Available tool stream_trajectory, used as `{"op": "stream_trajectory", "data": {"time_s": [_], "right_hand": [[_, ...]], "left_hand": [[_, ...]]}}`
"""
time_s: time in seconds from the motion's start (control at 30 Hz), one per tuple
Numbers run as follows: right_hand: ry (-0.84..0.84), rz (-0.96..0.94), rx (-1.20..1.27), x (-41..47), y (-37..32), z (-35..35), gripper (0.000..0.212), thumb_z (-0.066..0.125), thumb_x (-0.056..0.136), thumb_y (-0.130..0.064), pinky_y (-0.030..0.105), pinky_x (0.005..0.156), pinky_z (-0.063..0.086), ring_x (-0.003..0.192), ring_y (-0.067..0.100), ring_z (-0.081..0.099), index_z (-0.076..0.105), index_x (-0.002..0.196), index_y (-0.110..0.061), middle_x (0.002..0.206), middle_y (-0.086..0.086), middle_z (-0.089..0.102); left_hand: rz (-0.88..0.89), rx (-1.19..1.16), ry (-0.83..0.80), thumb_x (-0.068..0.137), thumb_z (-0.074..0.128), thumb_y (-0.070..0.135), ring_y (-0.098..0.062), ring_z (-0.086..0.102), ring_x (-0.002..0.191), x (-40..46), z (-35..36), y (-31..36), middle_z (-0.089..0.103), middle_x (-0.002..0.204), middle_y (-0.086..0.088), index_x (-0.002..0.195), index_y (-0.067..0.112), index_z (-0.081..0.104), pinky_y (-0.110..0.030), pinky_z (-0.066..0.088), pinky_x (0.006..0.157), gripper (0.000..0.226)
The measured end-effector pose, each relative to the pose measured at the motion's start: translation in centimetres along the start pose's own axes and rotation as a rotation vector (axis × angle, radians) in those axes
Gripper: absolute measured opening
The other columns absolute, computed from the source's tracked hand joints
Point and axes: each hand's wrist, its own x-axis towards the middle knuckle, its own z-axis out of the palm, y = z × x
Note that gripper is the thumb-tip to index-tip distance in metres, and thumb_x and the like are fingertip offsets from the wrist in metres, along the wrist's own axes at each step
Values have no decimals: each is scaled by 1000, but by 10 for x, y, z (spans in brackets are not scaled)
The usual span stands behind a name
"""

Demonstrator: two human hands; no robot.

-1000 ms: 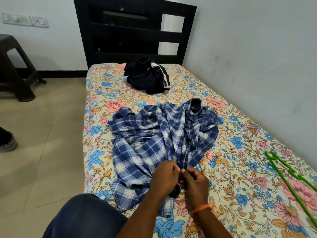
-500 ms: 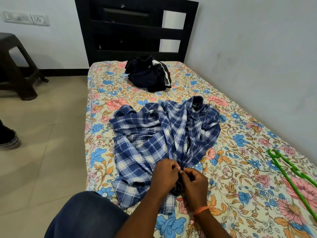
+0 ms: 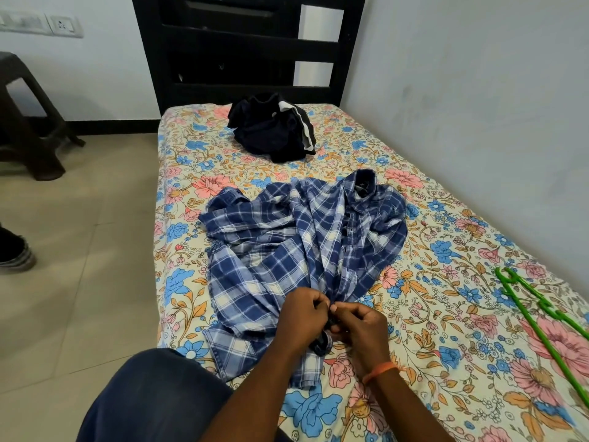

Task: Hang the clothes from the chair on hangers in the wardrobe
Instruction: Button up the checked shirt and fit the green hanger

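On bed, both hands (image 3: 331, 317) (pinching) shirt (image 3: 296, 244)

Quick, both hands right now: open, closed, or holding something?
Left hand: pinching the plaid shirt at its front edge.
Right hand: pinching the same shirt edge.

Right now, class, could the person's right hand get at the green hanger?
Probably yes: the green hanger lies uncovered on the bedsheet to the right hand's side, but that hand must first release the checked shirt.

Green hanger (image 3: 548, 320) and dark stool (image 3: 25, 122) cut by frame edges
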Motion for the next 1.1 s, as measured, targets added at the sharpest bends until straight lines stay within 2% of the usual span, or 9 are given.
{"op": "stream_trajectory", "data": {"time_s": [0.13, 0.3, 0.4, 0.53, 0.6, 0.77, 0.9, 1.0, 1.1], "right_hand": [[-23, 34, 31, 1, 0, -2, 10, 75, 80, 4, 30, 49, 56, 54, 23, 61, 70, 87, 8, 70, 20, 68], [20, -25, -15, 0, 4, 3, 7, 73, 85, -1, 28, 51, 56, 57, 24, 62, 69, 85, 6, 69, 22, 68], [16, -33, -44, -2, 5, 5, 8, 73, 85, -2, 28, 53, 57, 58, 22, 63, 71, 86, 5, 74, 23, 70], [-22, 79, 1, 4, 1, 4, 6, 68, 87, 1, 30, 53, 55, 58, 21, 57, 70, 89, 6, 73, 21, 66], [-36, 166, 88, 9, -1, 2, 9, 68, 87, -1, 30, 53, 55, 55, 17, 54, 69, 92, 6, 70, 13, 64], [-81, 267, 155, 16, -6, -4, 8, 64, 90, -3, 32, 54, 53, 51, 15, 50, 67, 94, 4, 68, 9, 60], [137, 38, -39, 22, -9, -1, 12, 70, 90, -11, 27, 44, 48, 48, 18, 53, 68, 95, 0, 67, 11, 64], [256, -258, -339, 39, -17, 7, 18, 79, 82, -24, 16, 54, 49, 63, 15, 60, 66, 88, -13, 76, 2, 66], [229, -342, -539, 59, -22, 17, 24, 84, 77, -29, 20, 62, 49, 68, 9, 59, 63, 84, -18, 74, -5, 62]], "left_hand": [[-35, -34, -5, 91, 61, 18, -13, 50, 50, -1, -1, 3, 59, 58, -6, 62, 9, 62, -33, 44, 51, 30], [-59, -59, 7, 86, 67, 30, -16, 68, 58, -2, 2, 4, 69, 63, -4, 69, 12, 70, -41, 60, 62, 25], [-76, -57, 71, 88, 69, 27, -15, 67, 57, -1, 3, 3, 68, 61, -1, 65, 15, 69, -40, 60, 63, 26], [-64, 43, 168, 94, 61, 24, -9, 61, 57, -1, 10, 9, 64, 63, 2, 66, 14, 64, -36, 56, 61, 30], [-73, 80, 190, 96, 56, 24, -13, 57, 57, 0, 14, 11, 61, 64, -1, 66, 13, 60, -38, 53, 60, 32], [-60, 91, 94, 98, 56, 30, -14, 54, 60, 4, 12, 8, 57, 65, 3, 67, 21, 52, -33, 46, 61, 33], [38, 402, 43, 98, 56, 33, -16, 59, 75, 4, 10, 9, 63, 82, -1, 81, 16, 63, -35, 52, 70, 25], [184, 614, 22, 99, 53, 35, -21, 59, 93, 1, 11, 14, 63, 105, -5, 102, 12, 64, -35, 51, 81, 26], [275, 713, 7, 99, 52, 35, -23, 55, 103, 3, 10, 15, 58, 114, -5, 114, 12, 59, -37, 47, 88, 29]]}}
